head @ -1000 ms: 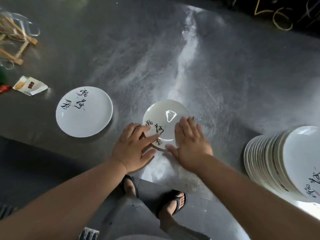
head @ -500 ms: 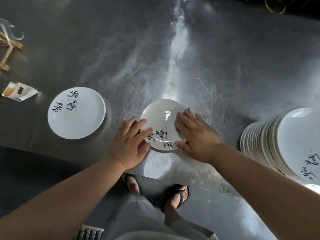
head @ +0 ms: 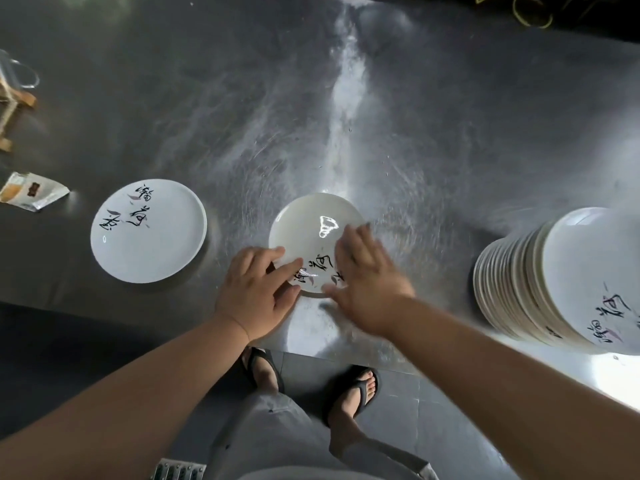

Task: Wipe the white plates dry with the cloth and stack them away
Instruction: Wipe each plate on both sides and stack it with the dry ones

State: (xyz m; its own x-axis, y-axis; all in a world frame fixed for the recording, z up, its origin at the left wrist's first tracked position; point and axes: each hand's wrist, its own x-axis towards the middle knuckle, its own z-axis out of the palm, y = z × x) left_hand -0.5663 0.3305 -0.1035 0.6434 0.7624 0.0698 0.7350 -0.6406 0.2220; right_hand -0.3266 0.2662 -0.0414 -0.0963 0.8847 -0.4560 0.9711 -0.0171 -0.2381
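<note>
The left hand (head: 254, 292) is laid flat, with the fingers straight and a little spread, over the near left rim of a small round white plate with black brush lettering (head: 311, 233); its thumb is rested on the plate's face beside the lettering. The right hand (head: 370, 285), blurred, is spread flat over the plate's near right part with the fingers straight. Nothing is grasped by either hand. The plate is set face up between the two hands on a scratched grey stainless-steel table (head: 415, 133), near the table's front edge, and a bright reflection is seen on its glaze. A second round white plate with the same lettering (head: 149, 230) is laid face up well apart to the left. A tall stack of lettered white plates (head: 561, 278) is stood at the right, near the table's front edge. A crumpled printed packet (head: 33, 195) is seen at the far left edge, and beyond it a pale wooden frame (head: 14, 102), partly cut off. Below the table edge, two feet in black sandals (head: 353, 393) are planted on a grey floor.
</note>
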